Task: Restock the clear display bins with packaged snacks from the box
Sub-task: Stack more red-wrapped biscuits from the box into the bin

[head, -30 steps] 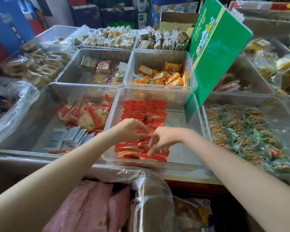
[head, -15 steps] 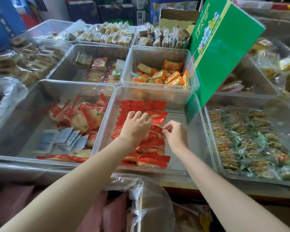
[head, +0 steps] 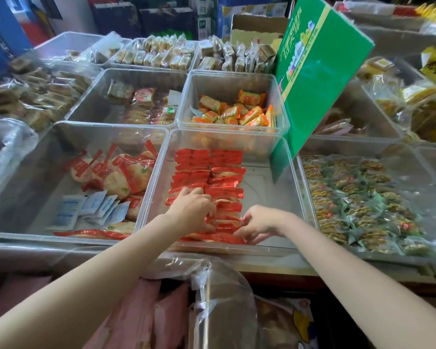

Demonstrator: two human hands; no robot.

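A clear bin in the front middle holds two tidy rows of red snack packets along its left side. My left hand lies on the near part of the left row, fingers curled over several packets. My right hand is beside it at the bin's near end, with thumb and bent fingers pinching the nearest red packets. The right half of the bin floor is bare. A green box leans tilted over the bin's far right corner.
Left bin holds round crackers and white-blue sachets; right bin is full of green-wrapped snacks. An orange-packet bin sits behind. Below the counter edge, an open plastic bag and pink packs lie close to my arms.
Both hands have drawn back from the middle of the red rows to the near end of the bin. My left fingers went from flat to curled; my right hand swung rightward.
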